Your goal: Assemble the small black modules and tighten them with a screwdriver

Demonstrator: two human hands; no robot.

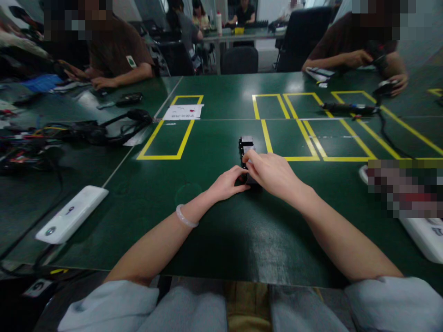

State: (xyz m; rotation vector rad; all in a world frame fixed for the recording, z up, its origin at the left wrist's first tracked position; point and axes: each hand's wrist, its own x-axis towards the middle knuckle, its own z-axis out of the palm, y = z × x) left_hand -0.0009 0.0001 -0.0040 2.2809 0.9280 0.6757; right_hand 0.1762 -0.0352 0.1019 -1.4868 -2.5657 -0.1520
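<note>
A small black device with silver-grey faces [247,144] stands on the green table in front of me. My left hand [230,182] curves round its near left side, thumb and fingers closed against it. From the right, my right hand [272,171] reaches over the device, its fingers bent down and pressed together at the top. The hands hide most of the device's near part, so its exact kind does not show. Whether the right fingers pinch some small part is hidden too.
Yellow tape outlines [180,157] mark the table. A white power bank [72,214] lies at left, near tangled black cables [100,131]. A printed paper [183,111] lies beyond. At right are a black rod-like tool [349,109] and another white device [424,233]. People sit across the table.
</note>
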